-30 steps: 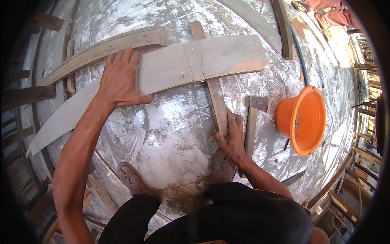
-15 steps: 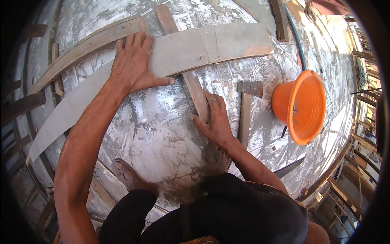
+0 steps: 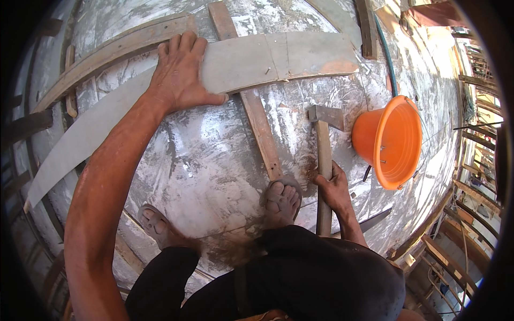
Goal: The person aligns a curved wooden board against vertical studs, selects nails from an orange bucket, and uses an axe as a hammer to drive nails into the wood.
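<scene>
My left hand [image 3: 181,75] lies flat with spread fingers on a long curved grey board [image 3: 243,61]. A nail sticks up from the board near its right end. My right hand [image 3: 334,188] is closed around the wooden handle of an axe [image 3: 324,155]; some of the fingers are hidden behind it. The axe's metal head points away from me, its blade to the right. Under the curved board runs a narrow wooden strip [image 3: 258,131], its near end by my right foot.
An orange bucket [image 3: 361,134] lies tipped right of the axe. Beside my right forearm is a dark saw blade [image 3: 375,219]. A curved wooden beam [image 3: 120,53] rests at the far left, and a blue-green hose [image 3: 384,45] runs behind the bucket. Timber ribs line the right.
My right hand has left the wooden strip, moved right and nearer to me, and taken hold of the axe handle. My left hand stays on the curved board.
</scene>
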Demonstrator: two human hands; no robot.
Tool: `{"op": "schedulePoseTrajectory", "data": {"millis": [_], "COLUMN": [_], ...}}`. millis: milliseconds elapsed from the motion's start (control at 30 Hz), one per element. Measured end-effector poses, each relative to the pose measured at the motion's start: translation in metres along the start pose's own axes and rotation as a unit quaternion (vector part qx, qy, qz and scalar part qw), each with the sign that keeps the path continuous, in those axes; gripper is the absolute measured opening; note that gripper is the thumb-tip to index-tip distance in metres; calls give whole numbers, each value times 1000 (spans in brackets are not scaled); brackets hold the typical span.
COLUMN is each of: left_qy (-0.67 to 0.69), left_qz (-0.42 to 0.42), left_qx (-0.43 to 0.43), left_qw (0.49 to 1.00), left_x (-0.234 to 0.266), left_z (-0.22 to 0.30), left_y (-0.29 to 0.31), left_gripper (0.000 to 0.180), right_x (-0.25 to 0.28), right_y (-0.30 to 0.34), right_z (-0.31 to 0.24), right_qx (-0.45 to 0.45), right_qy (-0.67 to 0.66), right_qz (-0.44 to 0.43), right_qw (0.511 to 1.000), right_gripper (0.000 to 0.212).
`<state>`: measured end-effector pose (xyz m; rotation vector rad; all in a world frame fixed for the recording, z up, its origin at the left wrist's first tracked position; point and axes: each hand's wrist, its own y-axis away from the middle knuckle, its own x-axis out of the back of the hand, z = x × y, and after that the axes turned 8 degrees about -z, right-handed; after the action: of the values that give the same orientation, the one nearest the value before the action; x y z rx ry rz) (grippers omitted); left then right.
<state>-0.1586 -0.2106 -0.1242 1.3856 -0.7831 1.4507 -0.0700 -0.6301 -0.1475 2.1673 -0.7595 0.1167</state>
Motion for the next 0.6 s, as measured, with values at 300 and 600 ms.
{"op": "schedulePoseTrajectory", "data": {"millis": [300, 600], "left_qy": [32, 56], "left_qz": [-4, -19], "left_qx": [2, -3], "left_qw": [999, 998], "left_x": [-1, 8], "left_z": [1, 5], "left_y": [-3, -7], "left_gripper": [108, 101], "right_x": [-9, -2], "right_y": [14, -2], "right_z": [-134, -148], "right_qx": [203, 256], "right_qy": [170, 251], "right_qz": [60, 86], "right_qw": [963, 929], "right_gripper": [56, 52]}}
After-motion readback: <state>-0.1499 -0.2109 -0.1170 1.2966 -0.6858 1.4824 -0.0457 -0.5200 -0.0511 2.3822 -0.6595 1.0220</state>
